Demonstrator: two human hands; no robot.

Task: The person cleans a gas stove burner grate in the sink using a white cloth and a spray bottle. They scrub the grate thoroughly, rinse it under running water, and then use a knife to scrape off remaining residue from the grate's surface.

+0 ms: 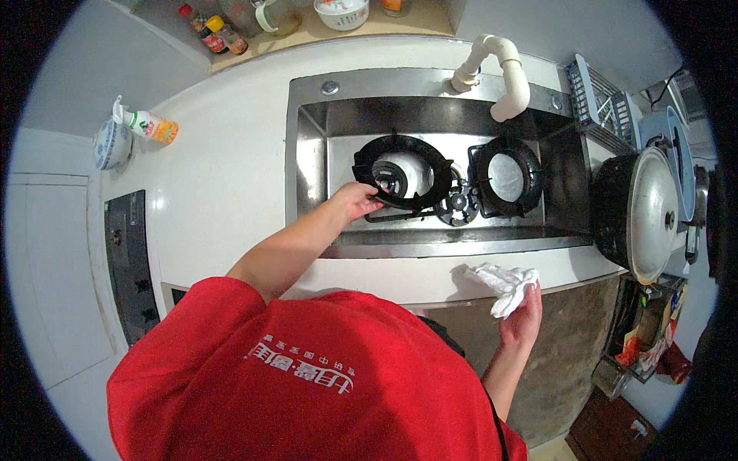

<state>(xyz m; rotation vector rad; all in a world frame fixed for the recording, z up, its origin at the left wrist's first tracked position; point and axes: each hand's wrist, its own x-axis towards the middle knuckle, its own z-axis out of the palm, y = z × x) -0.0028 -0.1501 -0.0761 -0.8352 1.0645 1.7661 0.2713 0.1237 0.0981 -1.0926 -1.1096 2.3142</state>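
My left hand (356, 201) grips the near-left edge of a black gas-stove grate (443, 173), a thick ring with prongs, tilted inside the stainless steel sink (375, 251). A second black grate (533, 178) lies to its right in the sink. Burner parts are down there too: a round burner piece (392, 180) shows through the first ring, and a burner head (458, 201) sits between the two grates. In front of the counter's near edge, my right hand (523, 317) holds a crumpled white cloth (504, 282).
A white pipe faucet (508, 63) bends over the sink's back right. At the right stand a lidded wok (654, 213) and a dish rack (599, 106). A spray bottle (153, 127) and a blue-and-white pot (109, 144) are far left, near a dark panel (130, 259).
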